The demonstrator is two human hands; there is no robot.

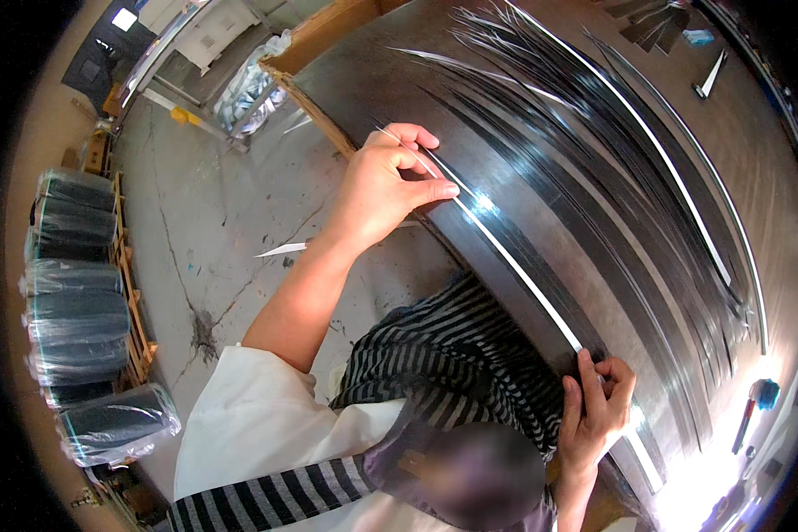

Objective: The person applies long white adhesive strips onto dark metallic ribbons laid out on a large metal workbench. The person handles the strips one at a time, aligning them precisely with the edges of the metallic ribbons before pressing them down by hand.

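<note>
Holding a plain white strip [527, 279]

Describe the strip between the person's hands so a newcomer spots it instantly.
On the dark table, find the edge nearest the person. There a thin white strip runs from left hand to right hand. White against the adjacent black strips, it alone spans both hands.

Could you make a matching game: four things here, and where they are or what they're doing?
1 left hand
2 right hand
3 dark strips
4 wrapped rolls

A lined up at the picture's left
B touching the pale strip, lower in the picture
C spread over the table
D pinching the pale strip, higher in the picture

Pairs: 1-D, 2-B, 3-C, 4-A
</note>
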